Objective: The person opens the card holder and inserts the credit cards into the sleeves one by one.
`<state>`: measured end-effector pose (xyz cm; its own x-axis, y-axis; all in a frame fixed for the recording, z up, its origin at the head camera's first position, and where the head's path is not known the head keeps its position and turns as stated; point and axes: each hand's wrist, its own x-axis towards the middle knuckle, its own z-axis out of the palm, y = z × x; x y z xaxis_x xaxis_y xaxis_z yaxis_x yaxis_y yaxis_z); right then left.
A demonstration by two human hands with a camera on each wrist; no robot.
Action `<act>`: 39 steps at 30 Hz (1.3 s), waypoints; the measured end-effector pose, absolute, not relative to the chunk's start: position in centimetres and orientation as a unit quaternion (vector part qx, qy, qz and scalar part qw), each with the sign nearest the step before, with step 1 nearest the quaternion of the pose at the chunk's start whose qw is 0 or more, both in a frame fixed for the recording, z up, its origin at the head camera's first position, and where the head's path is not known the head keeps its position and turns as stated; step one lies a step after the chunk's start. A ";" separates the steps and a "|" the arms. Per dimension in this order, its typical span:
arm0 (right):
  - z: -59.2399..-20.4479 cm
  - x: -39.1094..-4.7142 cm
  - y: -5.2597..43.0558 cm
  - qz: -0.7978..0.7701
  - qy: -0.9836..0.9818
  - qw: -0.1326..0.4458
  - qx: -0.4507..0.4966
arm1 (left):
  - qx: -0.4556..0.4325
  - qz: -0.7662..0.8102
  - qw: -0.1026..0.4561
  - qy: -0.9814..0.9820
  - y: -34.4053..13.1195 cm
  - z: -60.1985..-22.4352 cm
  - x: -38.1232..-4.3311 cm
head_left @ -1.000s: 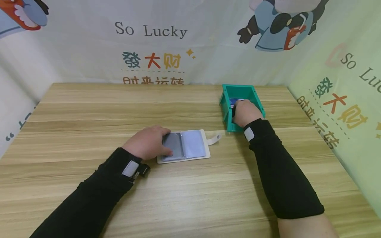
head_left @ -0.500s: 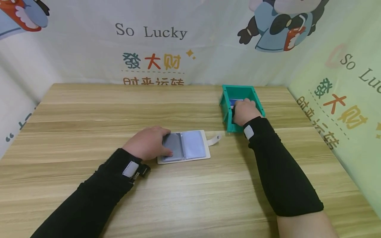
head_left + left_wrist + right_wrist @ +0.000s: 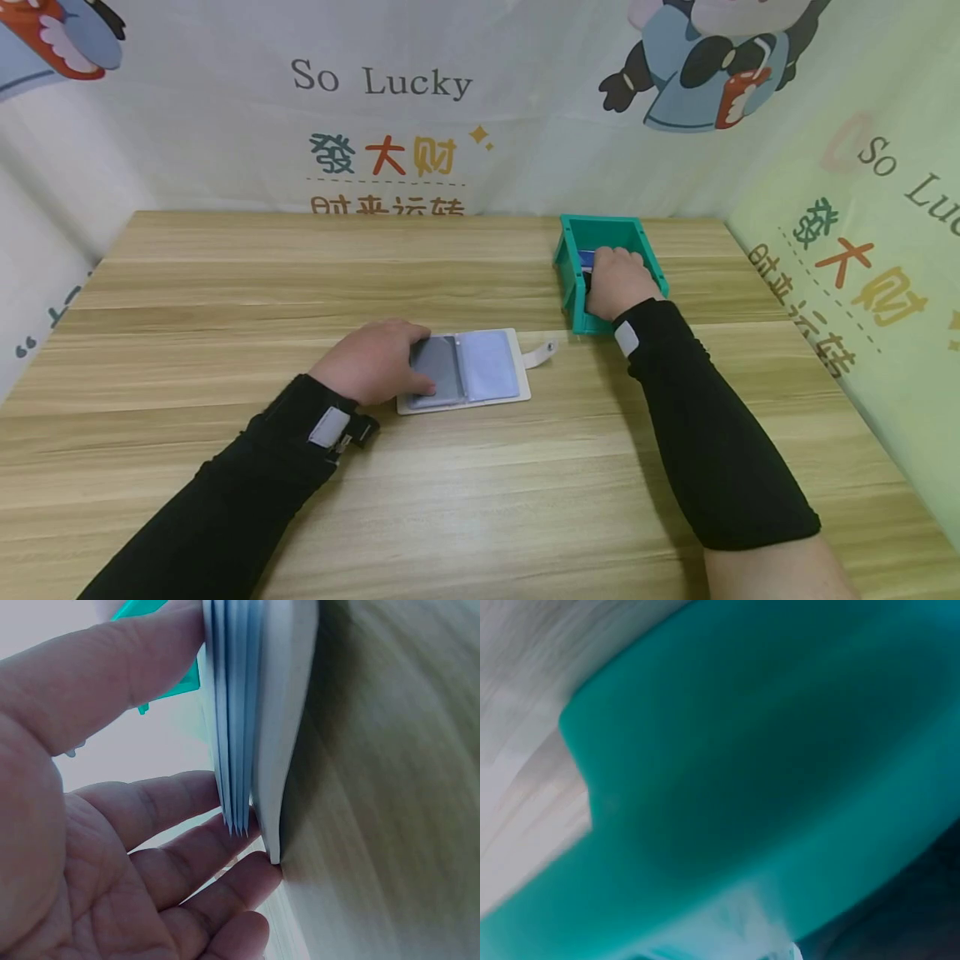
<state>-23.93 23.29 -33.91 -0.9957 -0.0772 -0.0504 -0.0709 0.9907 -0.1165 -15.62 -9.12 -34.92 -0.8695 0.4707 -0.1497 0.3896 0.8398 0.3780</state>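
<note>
The fingertips of the right hand (image 3: 621,283) are hidden inside the teal bin (image 3: 604,227), and this hand covers most of the blue item (image 3: 587,259), so I cannot tell what it is. The right wrist view is strongly blurred. The left hand (image 3: 372,362) covers the left edge of the card album (image 3: 489,364), which the left wrist view cuts at its top.

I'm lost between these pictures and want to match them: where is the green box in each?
Head: green box right of centre, upper half, right hand partly inside.
Left wrist: parts of the green box, upper left, behind the thumb.
Right wrist: the green box, blurred, fills most of the picture.
Shared landmark: the open album, in the head and left wrist views; not discernible in the right wrist.
</note>
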 end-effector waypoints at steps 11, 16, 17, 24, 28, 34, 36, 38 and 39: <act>-33.8 -23.5 23.0 -0.066 0.997 -0.018 -0.029 | 0.228 0.170 0.121 0.951 -9.1 -34.8 -15.6; -33.0 -22.9 23.0 -0.089 0.995 0.003 -0.037 | 0.226 0.174 0.124 0.950 -9.1 -34.7 -15.6; -32.8 -22.8 23.0 -0.094 0.995 0.004 -0.038 | 0.226 0.174 0.124 0.950 -9.1 -34.7 -15.6; -32.5 -21.8 24.0 -0.176 0.982 -0.070 -0.027 | 0.231 0.172 0.123 0.950 -9.1 -34.6 -15.5; -31.7 -21.1 24.3 -0.234 0.966 -0.110 -0.016 | 0.229 0.170 0.121 0.951 -9.0 -34.6 -15.5; -30.2 -19.7 24.1 -0.292 0.948 -0.126 -0.011 | 0.230 0.166 0.124 0.951 -9.0 -34.5 -15.4; -29.9 -19.4 23.6 -0.309 0.945 -0.104 -0.024 | 0.231 0.164 0.124 0.951 -9.0 -34.5 -15.4; -29.9 -19.1 22.8 -0.320 0.943 -0.082 -0.045 | 0.231 0.162 0.123 0.951 -9.0 -34.5 -15.4; -29.9 -19.0 22.4 -0.322 0.942 -0.069 -0.059 | 0.233 0.158 0.122 0.952 -8.9 -34.5 -15.4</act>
